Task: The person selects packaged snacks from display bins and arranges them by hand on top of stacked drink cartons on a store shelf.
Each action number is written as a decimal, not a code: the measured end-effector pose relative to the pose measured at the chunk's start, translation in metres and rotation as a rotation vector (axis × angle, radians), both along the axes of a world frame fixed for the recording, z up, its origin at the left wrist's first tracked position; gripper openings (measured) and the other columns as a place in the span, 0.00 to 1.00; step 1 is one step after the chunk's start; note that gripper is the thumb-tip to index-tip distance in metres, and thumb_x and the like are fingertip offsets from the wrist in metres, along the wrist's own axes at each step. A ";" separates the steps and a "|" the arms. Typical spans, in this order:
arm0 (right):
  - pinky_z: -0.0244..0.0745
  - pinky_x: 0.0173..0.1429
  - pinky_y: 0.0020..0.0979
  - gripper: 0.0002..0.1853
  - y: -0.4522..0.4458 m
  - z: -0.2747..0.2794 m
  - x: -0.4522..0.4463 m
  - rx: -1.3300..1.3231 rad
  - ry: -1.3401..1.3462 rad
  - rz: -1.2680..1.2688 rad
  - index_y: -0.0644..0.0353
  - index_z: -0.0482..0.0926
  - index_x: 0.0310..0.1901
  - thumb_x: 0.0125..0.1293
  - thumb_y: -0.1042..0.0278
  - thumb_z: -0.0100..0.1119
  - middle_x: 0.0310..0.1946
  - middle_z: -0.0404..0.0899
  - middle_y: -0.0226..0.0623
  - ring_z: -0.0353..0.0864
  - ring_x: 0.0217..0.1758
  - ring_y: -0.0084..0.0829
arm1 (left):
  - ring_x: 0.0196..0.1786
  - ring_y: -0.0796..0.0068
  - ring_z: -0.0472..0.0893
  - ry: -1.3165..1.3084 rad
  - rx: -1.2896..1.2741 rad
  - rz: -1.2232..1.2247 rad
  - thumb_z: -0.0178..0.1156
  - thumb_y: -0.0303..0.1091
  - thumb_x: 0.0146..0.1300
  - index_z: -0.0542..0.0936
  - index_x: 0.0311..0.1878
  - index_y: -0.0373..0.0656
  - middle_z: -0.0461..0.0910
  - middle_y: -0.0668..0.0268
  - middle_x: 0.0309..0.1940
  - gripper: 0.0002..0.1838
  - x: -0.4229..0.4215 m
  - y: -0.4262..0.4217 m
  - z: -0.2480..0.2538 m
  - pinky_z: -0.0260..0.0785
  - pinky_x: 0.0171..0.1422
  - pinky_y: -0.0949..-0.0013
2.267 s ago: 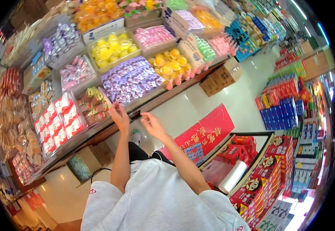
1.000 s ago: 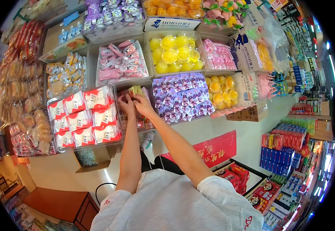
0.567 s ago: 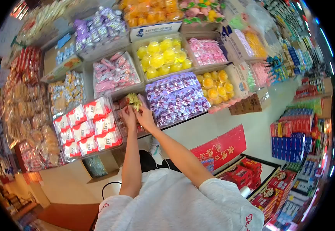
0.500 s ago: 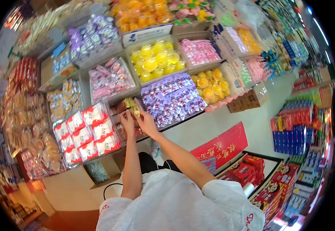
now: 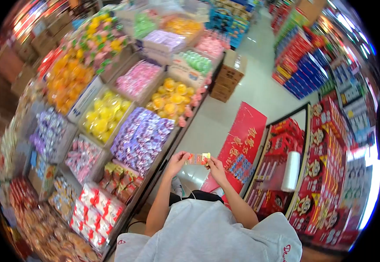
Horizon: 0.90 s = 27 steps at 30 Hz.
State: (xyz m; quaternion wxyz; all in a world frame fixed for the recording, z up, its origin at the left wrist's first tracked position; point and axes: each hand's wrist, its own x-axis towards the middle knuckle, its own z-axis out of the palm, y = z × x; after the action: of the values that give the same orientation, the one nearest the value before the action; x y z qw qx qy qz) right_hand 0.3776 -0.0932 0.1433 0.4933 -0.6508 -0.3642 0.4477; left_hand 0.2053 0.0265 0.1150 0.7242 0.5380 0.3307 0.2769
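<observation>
Between my two hands is a small snack packet (image 5: 197, 159), flat, coloured red-orange and yellow, held out over the floor. My left hand (image 5: 178, 162) pinches its left end. At the yellow right end, my right hand (image 5: 216, 168) has its fingers closed on the packet. To the left lies a compartment of red and brown packets (image 5: 121, 181) on the display. Beside it are purple packets (image 5: 142, 139) and red-and-white packages (image 5: 97, 214). Print on the held packet is too small to read.
Yellow jelly cups (image 5: 104, 115) and orange cups (image 5: 171, 98) fill other display boxes. A red mat (image 5: 238, 144) lies on the floor at right. Past it stand a roll of clear bags (image 5: 291, 171) and stacked red boxes (image 5: 319, 166). A cardboard carton (image 5: 229, 76) is ahead.
My hands have come out of the packet compartment and now hold the snack packet over the aisle. The view has turned right, so the display sits further left.
</observation>
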 end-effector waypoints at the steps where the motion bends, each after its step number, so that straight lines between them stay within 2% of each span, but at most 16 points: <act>1: 0.66 0.35 0.22 0.12 -0.013 0.000 0.007 0.015 0.016 -0.097 0.66 0.77 0.45 0.71 0.68 0.45 0.28 0.75 0.27 0.70 0.30 0.17 | 0.35 0.85 0.73 0.035 0.034 -0.041 0.55 0.36 0.69 0.78 0.41 0.35 0.77 0.72 0.31 0.12 0.017 -0.003 -0.001 0.66 0.40 0.79; 4: 0.66 0.35 0.22 0.12 -0.049 -0.004 0.022 -0.003 -0.053 -0.292 0.66 0.77 0.45 0.72 0.69 0.44 0.28 0.76 0.27 0.71 0.30 0.17 | 0.31 0.85 0.73 0.025 0.097 -0.124 0.56 0.36 0.68 0.78 0.38 0.34 0.78 0.72 0.27 0.12 0.066 -0.017 0.002 0.66 0.35 0.78; 9: 0.67 0.35 0.22 0.11 -0.094 -0.002 0.044 0.040 -0.018 -0.565 0.66 0.77 0.45 0.71 0.71 0.45 0.28 0.76 0.27 0.71 0.30 0.17 | 0.24 0.85 0.72 0.238 0.261 -0.179 0.60 0.39 0.64 0.77 0.32 0.35 0.76 0.67 0.18 0.14 0.132 -0.048 -0.004 0.67 0.28 0.73; 12: 0.67 0.35 0.22 0.11 -0.121 -0.003 0.061 0.029 -0.036 -0.672 0.66 0.77 0.45 0.71 0.71 0.46 0.28 0.76 0.27 0.72 0.30 0.18 | 0.23 0.85 0.72 0.250 0.415 -0.211 0.61 0.39 0.63 0.76 0.31 0.34 0.75 0.66 0.17 0.15 0.162 -0.070 0.002 0.67 0.27 0.72; 14: 0.68 0.36 0.22 0.11 -0.138 -0.012 0.070 -0.004 -0.100 -0.731 0.65 0.77 0.45 0.70 0.71 0.46 0.28 0.76 0.28 0.73 0.31 0.18 | 0.23 0.85 0.72 0.241 0.441 -0.257 0.61 0.39 0.64 0.76 0.30 0.35 0.76 0.66 0.17 0.15 0.182 -0.084 0.005 0.66 0.27 0.73; 16: 0.68 0.36 0.22 0.11 -0.152 -0.012 0.079 0.029 -0.040 -0.812 0.65 0.77 0.45 0.70 0.71 0.47 0.29 0.76 0.28 0.73 0.31 0.18 | 0.23 0.85 0.72 0.235 0.465 -0.290 0.60 0.39 0.64 0.75 0.30 0.35 0.76 0.66 0.17 0.15 0.201 -0.099 0.008 0.65 0.26 0.73; 19: 0.68 0.36 0.22 0.10 -0.175 -0.014 0.095 0.082 0.042 -0.940 0.65 0.78 0.45 0.70 0.71 0.47 0.29 0.76 0.27 0.73 0.32 0.17 | 0.25 0.86 0.71 0.147 0.352 -0.375 0.58 0.38 0.67 0.74 0.34 0.35 0.76 0.68 0.21 0.13 0.225 -0.125 0.011 0.65 0.29 0.76; 21: 0.68 0.36 0.22 0.10 -0.189 -0.007 0.108 0.111 0.041 -1.010 0.65 0.77 0.45 0.70 0.71 0.47 0.29 0.76 0.27 0.72 0.31 0.17 | 0.30 0.88 0.71 0.072 0.093 -0.466 0.55 0.36 0.69 0.73 0.38 0.36 0.77 0.69 0.27 0.11 0.240 -0.141 0.010 0.65 0.34 0.79; 27: 0.68 0.36 0.22 0.10 -0.228 0.016 0.141 0.205 0.073 -1.187 0.65 0.75 0.46 0.70 0.70 0.47 0.30 0.75 0.27 0.72 0.31 0.17 | 0.39 0.86 0.74 -0.007 -0.066 -0.671 0.54 0.34 0.70 0.69 0.48 0.38 0.77 0.68 0.39 0.11 0.287 -0.186 0.032 0.67 0.42 0.79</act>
State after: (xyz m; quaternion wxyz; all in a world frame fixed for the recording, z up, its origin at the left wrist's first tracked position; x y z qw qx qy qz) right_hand 0.5186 -0.3212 0.1593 0.7314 -0.6763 0.0371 0.0802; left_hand 0.4928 -0.1590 0.1469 0.7930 0.5924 0.1414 0.0140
